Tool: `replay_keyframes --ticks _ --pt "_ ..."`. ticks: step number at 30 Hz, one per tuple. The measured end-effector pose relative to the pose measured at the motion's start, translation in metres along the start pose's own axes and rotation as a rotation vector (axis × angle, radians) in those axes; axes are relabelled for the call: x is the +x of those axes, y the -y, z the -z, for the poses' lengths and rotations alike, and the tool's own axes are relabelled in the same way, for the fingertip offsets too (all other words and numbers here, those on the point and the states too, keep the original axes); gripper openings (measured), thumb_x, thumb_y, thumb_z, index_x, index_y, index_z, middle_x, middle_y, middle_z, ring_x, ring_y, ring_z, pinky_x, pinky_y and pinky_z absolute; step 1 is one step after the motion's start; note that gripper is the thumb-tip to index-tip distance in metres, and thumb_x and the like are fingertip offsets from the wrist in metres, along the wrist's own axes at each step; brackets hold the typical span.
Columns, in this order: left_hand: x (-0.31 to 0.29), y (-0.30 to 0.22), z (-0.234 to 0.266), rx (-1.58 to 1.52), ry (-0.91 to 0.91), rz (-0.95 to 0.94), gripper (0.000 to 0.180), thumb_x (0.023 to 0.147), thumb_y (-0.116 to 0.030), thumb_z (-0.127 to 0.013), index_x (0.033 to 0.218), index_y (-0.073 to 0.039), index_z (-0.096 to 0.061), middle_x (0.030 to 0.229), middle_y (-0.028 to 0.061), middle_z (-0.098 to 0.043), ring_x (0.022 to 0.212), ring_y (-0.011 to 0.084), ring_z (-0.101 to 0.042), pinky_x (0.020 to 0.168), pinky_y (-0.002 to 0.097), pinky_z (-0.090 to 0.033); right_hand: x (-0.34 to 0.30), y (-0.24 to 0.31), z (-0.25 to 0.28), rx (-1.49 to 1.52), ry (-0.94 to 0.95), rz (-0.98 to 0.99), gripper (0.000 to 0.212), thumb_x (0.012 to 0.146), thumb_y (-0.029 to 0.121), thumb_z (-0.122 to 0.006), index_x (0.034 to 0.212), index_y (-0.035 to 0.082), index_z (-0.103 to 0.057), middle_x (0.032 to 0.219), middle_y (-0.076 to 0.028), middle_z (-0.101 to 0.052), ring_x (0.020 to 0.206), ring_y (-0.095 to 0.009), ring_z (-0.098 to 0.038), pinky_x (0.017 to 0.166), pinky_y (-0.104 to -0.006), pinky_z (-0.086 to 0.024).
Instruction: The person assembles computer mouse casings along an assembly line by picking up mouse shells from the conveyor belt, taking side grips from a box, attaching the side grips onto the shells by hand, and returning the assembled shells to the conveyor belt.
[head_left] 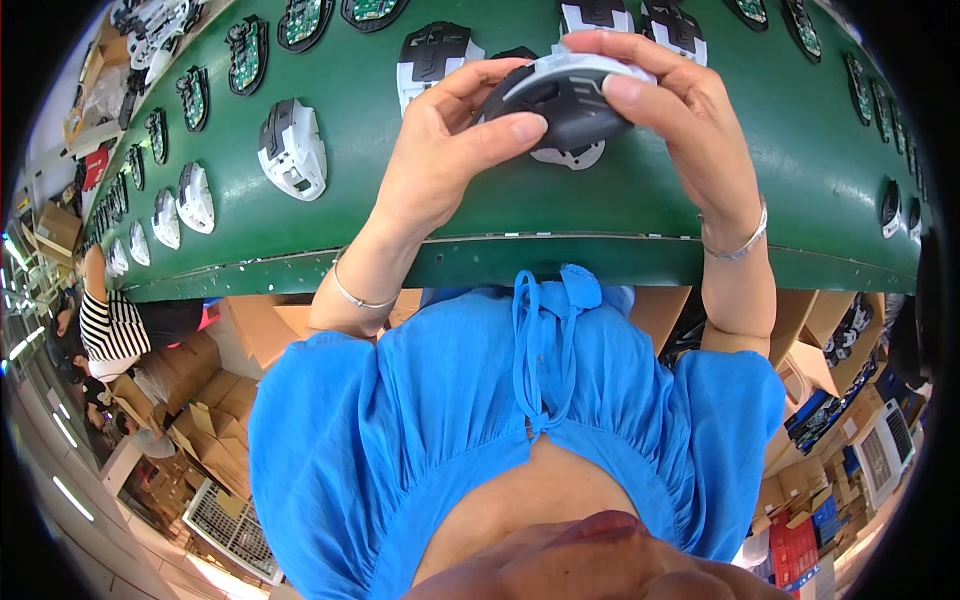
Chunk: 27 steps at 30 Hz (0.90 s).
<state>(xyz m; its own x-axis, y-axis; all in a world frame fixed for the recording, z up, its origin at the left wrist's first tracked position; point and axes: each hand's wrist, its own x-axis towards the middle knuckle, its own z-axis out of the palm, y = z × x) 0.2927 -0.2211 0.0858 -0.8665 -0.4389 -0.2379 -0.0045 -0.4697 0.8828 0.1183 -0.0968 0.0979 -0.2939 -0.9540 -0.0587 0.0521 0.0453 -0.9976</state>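
Note:
A dark grey computer mouse [575,118] with a pale translucent edge is held between both my hands above the green work table. On its left end, my left hand [440,135] grips it with the thumb along the near side. From the right, my right hand [690,105] closes on it, thumb on the side and fingers over the far edge. The far side and underside of the mouse are hidden. Below it, a white mouse shell [572,157] shows in part on the table. Behind my left wrist lies a black and white mouse shell [432,60].
The green table [370,215] bears a white mouse shell [293,150] at left and more shells [196,197] along its left edge. Black mouse bases with green circuit boards [247,55] line its far side and right end. Cardboard boxes [215,400] stand below; a person in stripes [112,330] is at left.

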Motion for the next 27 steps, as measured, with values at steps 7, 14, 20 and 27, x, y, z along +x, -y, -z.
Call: replay_keyframes --ticks 7,14,20,27 --pt "-0.007 -0.005 -0.002 0.233 0.044 -0.200 0.066 0.067 -0.009 -0.078 0.125 0.001 -0.048 0.113 0.0106 -0.057 0.106 0.0179 -0.055 0.093 0.0296 -0.043 -0.004 0.012 -0.001 0.062 0.152 0.044 0.067 0.069 0.012 -0.073 0.128 -0.003 -0.047 0.125 -0.012 -0.052 0.113 -0.019 -0.052 0.097 -0.0296 -0.040" --pt "-0.002 0.000 0.011 0.526 0.119 -0.539 0.083 0.059 -0.020 -0.085 0.129 -0.001 -0.044 0.119 0.0133 -0.055 0.109 0.0241 -0.055 0.094 0.0337 -0.043 -0.006 0.009 0.000 -0.400 0.163 0.301 0.082 0.055 0.017 -0.083 0.128 0.000 -0.049 0.126 -0.012 -0.055 0.114 -0.022 -0.053 0.096 -0.0321 -0.042" --pt "0.000 0.001 0.017 0.981 0.070 -0.661 0.089 0.051 -0.032 -0.087 0.124 0.000 -0.047 0.114 0.0157 -0.056 0.102 0.0302 -0.057 0.086 0.0349 -0.048 -0.010 -0.006 0.003 -0.583 0.084 0.445 0.077 0.052 0.016 -0.083 0.121 -0.003 -0.054 0.116 -0.019 -0.060 0.107 -0.030 -0.059 0.092 -0.0364 -0.045" --pt "0.004 0.018 0.016 0.948 0.048 -0.843 0.079 0.049 -0.031 -0.086 0.112 0.003 -0.054 0.103 0.0154 -0.060 0.087 0.0294 -0.062 0.072 0.0333 -0.052 -0.012 -0.016 -0.004 -0.579 0.028 0.545 0.074 0.048 0.011 -0.083 0.116 -0.004 -0.057 0.108 -0.018 -0.063 0.097 -0.030 -0.064 0.080 -0.0344 -0.053"
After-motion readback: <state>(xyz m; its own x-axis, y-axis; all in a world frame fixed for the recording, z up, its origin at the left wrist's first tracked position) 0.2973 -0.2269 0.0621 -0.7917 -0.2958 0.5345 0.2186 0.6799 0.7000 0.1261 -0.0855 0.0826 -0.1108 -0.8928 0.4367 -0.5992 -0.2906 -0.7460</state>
